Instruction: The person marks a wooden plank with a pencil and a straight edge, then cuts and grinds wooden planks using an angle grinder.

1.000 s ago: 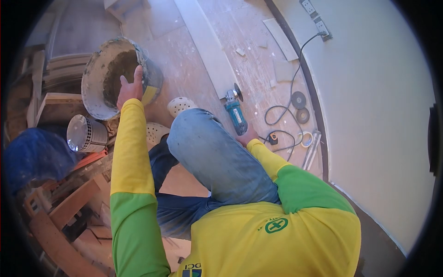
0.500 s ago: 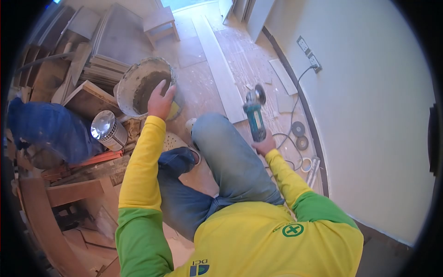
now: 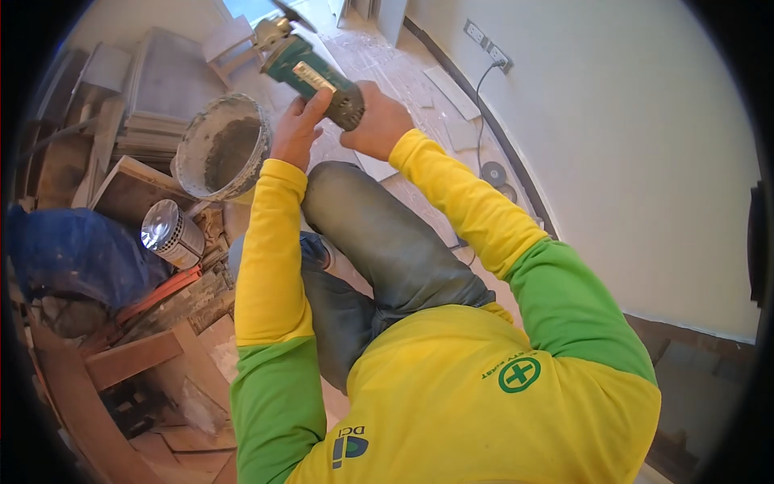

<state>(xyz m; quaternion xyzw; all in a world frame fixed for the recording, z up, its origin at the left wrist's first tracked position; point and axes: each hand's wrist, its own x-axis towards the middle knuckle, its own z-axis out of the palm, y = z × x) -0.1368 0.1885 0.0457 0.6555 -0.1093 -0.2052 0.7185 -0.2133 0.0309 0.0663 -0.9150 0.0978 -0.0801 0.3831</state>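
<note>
A green angle grinder (image 3: 306, 71) is raised above my knees, its head and dark disc pointing up and left. My right hand (image 3: 377, 121) is wrapped round the rear end of its body. My left hand (image 3: 300, 131) touches the near side of the body with its thumb up; its other fingers are partly hidden behind the tool. Left of my left hand stands a mortar-stained bucket (image 3: 226, 149). On the floor, a long pale board (image 3: 375, 165) lies partly hidden behind my right hand and knee.
A metal tin (image 3: 172, 234), a blue bag (image 3: 85, 254) and wooden boards (image 3: 133, 359) lie at the left. A power cord (image 3: 480, 121) runs from the wall socket (image 3: 500, 59). Grinding discs (image 3: 493, 173) lie near the right wall. A small stool (image 3: 230, 47) stands farther back.
The grinder has risen from low on the right to above my knees, in my right hand. My left hand has left the bucket's side and come to the grinder.
</note>
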